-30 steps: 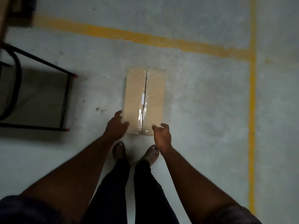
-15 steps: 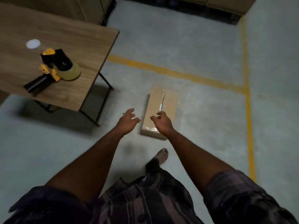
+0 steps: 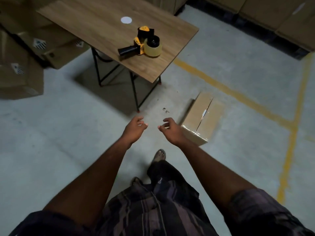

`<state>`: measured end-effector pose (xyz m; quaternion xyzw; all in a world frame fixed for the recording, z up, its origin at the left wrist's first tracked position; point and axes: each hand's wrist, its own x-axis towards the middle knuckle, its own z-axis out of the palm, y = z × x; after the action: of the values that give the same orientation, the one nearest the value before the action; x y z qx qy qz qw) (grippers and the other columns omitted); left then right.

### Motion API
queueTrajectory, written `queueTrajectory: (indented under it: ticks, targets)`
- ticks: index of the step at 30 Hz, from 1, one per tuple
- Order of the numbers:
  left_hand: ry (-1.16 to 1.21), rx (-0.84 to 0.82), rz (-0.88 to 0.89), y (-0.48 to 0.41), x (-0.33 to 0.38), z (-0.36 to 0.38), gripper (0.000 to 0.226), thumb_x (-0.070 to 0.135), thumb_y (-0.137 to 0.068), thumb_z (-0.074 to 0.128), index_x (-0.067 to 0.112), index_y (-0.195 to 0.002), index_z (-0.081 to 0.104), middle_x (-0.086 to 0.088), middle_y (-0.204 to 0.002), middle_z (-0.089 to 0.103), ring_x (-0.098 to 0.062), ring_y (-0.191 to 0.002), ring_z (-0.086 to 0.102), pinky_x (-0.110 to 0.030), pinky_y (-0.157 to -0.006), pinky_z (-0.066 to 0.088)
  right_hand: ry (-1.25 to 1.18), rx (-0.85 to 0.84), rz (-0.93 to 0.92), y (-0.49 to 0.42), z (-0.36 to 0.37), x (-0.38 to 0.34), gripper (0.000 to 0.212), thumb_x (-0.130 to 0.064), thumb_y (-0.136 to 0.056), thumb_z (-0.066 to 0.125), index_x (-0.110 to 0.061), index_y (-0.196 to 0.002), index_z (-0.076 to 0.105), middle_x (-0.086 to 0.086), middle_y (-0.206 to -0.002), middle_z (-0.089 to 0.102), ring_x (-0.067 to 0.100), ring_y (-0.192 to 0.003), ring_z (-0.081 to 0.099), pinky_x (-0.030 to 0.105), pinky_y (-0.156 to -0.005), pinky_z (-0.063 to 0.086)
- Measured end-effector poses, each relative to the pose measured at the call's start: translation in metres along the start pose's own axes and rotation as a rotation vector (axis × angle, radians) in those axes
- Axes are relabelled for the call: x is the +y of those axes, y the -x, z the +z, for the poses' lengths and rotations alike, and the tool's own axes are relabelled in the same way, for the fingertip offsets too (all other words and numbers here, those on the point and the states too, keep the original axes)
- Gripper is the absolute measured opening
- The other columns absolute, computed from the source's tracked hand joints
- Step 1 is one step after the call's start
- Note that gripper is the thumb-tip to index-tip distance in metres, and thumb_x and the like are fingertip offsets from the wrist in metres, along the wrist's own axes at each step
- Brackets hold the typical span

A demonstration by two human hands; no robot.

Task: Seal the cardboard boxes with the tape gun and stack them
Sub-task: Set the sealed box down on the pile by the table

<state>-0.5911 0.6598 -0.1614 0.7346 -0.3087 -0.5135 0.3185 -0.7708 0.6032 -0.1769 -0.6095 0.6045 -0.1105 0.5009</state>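
Cardboard box point(image 3: 202, 116) taped, on concrete; left hand point(image 3: 133, 130), right hand point(image 3: 171, 131) loosely curled, empty.

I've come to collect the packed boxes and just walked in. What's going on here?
A person stands on the concrete floor with both hands empty: the left hand and right hand hang loosely curled in the air. A cardboard box lies on the floor to the person's right, clear tape showing at its near end. The tape gun lies untouched on the wooden table. More boxes are piled at the left.
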Motion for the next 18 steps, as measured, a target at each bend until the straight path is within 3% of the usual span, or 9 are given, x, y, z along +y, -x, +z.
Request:
queueTrajectory:
  ticks: [7, 11, 14, 18]
  targets:
    - [0.065, 0.097, -0.065, -0.001, -0.038, -0.072, 0.042, 0.027, -0.097, 0.063, 0.021, -0.137, 0.053, -0.002, -0.132, 0.06, -0.018, -0.118, 0.059, -0.045, -0.106, 0.047, 0.031, -0.122, -0.045, -0.024, 0.087, -0.055, 0.039, -0.03, -0.097, 0.065, -0.015, -0.132, 0.053, 0.001, -0.106, 0.065, 0.018, -0.097, 0.062, 0.027, -0.081, 0.045]
    - [0.049, 0.173, -0.098, -0.02, -0.05, -0.128, 0.04, 0.026, -0.096, 0.064, 0.02, -0.134, 0.055, -0.003, -0.132, 0.061, -0.018, -0.118, 0.06, -0.041, -0.106, 0.047, -0.034, -0.097, 0.049, -0.057, 0.133, -0.083, 0.03, -0.025, -0.097, 0.066, -0.014, -0.122, 0.055, 0.001, -0.094, 0.067, 0.027, -0.095, 0.069, 0.037, -0.084, 0.053]
    - [-0.045, 0.177, -0.105, -0.043, -0.051, -0.167, 0.042, 0.021, -0.096, 0.066, 0.015, -0.136, 0.055, -0.006, -0.132, 0.061, -0.019, -0.12, 0.059, -0.029, -0.1, 0.044, -0.015, -0.119, 0.052, -0.084, 0.168, -0.109, 0.028, -0.024, -0.096, 0.066, -0.014, -0.12, 0.056, 0.003, -0.093, 0.069, 0.028, -0.095, 0.07, 0.04, -0.088, 0.055]
    - [-0.089, 0.238, -0.106, -0.076, -0.037, -0.224, 0.041, 0.021, -0.095, 0.067, 0.012, -0.134, 0.057, -0.008, -0.133, 0.062, -0.021, -0.12, 0.06, -0.028, -0.1, 0.042, 0.083, -0.192, -0.048, -0.123, 0.197, -0.168, 0.03, -0.019, -0.097, 0.065, -0.01, -0.125, 0.057, -0.002, -0.085, 0.062, 0.017, -0.08, 0.06, 0.024, -0.072, 0.043]
